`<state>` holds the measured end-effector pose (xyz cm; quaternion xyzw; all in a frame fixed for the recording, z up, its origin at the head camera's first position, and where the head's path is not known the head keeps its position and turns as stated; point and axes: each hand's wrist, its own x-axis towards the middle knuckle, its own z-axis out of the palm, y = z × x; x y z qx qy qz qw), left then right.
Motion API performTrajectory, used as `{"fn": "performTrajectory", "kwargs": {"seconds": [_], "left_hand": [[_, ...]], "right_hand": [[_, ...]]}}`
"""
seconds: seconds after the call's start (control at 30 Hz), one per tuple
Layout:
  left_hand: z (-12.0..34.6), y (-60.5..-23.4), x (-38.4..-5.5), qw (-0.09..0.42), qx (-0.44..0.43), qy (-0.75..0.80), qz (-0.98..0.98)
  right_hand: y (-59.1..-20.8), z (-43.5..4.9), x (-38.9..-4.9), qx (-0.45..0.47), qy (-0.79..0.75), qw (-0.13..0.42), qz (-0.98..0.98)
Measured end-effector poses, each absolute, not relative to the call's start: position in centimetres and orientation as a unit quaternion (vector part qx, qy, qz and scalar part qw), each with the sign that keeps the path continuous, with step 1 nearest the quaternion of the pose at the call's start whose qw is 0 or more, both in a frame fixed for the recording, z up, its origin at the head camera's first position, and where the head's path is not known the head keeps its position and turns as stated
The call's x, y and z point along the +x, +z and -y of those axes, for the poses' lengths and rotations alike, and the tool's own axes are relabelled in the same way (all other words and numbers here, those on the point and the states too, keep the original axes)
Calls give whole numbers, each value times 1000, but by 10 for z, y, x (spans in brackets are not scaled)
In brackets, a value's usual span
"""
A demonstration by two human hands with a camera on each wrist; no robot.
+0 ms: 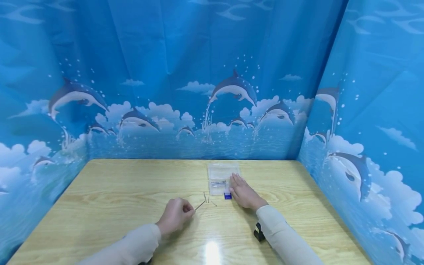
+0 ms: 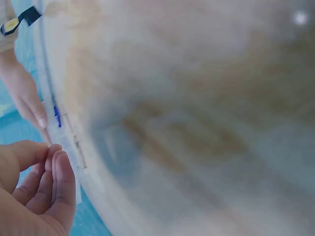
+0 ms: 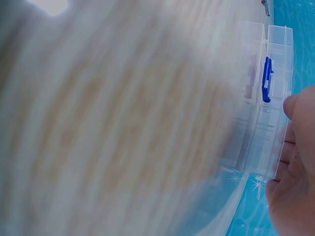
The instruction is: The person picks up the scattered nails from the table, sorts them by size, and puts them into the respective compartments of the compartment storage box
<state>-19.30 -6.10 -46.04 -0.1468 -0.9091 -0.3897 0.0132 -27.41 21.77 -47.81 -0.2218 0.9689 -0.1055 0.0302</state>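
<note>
The left hand [image 1: 175, 215] pinches a thin rod [image 1: 200, 205] by one end, the shaft jutting past the fingers; probably light, stiff, slippery, best held there. The right hand [image 1: 245, 193], fingers extended, touches the likely brittle clear box [image 1: 218, 170].

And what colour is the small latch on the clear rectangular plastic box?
Deep blue; the latch shows best in the right wrist view.

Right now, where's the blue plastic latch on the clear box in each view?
Head: blue plastic latch slightly right of centre, lower half.
Left wrist: latch near the left edge, about mid-height.
Right wrist: latch on the right side, above mid-height.
Shared landmark: the person's bare right hand, beside the latch in all three.
</note>
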Motion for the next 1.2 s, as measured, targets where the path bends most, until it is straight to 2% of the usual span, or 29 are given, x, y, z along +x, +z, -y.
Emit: {"fn": "performTrajectory", "kwargs": {"seconds": [0.2, 0.63, 1.0, 1.2], "left_hand": [[58, -448, -205, 20, -146, -386, 911], [44, -436, -236, 75, -147, -393, 904], [26, -434, -258, 85, -145, -431, 887], [17, -435, -269, 69, -122, -453, 881]], "right_hand": [[-477, -217, -274, -227, -108, 31, -967], [-479, -218, -276, -226, -103, 34, -968], [-480, -219, -277, -226, -109, 28, -968], [-480, -219, -277, -230, -108, 24, -967]]}}
